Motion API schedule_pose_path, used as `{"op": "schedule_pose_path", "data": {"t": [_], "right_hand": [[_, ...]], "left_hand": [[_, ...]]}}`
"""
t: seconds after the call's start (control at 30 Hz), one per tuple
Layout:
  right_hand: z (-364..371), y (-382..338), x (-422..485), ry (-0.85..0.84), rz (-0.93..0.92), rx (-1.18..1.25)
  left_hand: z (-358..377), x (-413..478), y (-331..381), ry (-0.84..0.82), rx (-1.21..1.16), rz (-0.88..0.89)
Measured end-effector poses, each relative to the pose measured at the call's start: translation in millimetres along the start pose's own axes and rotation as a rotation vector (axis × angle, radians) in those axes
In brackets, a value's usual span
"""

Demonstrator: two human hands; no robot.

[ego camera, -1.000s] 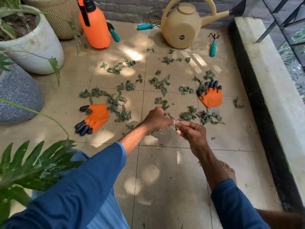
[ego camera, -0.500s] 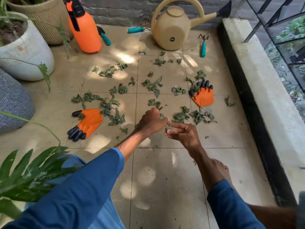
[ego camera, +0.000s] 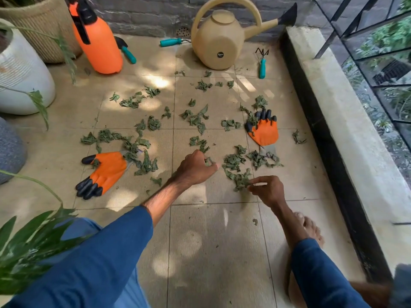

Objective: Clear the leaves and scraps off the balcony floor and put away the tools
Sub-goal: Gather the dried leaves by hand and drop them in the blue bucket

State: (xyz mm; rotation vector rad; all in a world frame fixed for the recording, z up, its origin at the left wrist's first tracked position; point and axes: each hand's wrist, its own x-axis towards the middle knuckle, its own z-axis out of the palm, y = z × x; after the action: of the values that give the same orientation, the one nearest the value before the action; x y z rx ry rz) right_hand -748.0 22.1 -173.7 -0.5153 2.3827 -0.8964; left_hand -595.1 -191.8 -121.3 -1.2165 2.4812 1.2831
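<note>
Head cam, looking down: crumpled green leaf scraps are scattered all over the beige tiled floor. The right hand is pinching a clump of them at the near edge of the mess. The left hand is curled round a small wad (thumb sticking out). An orange glove with black fingertips lies among the scraps on the left, and its matching glove is on the right. Back by the wall sit a beige plastic watering can, an orange spray bottle and a teal-handled hand rake.
</note>
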Motion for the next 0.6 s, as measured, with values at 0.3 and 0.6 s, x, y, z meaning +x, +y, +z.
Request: {"op": "schedule_pose_path", "data": {"t": [0.3, 0.6], "right_hand": [[38, 0, 11, 0.052, -0.120, -0.224], [7, 18, -8, 0.096, -0.034, -0.070]], "left_hand": [[2, 6, -1, -0.037, 0.040, -0.040], [8, 6, 10, -0.082, 0.051, -0.043]]}}
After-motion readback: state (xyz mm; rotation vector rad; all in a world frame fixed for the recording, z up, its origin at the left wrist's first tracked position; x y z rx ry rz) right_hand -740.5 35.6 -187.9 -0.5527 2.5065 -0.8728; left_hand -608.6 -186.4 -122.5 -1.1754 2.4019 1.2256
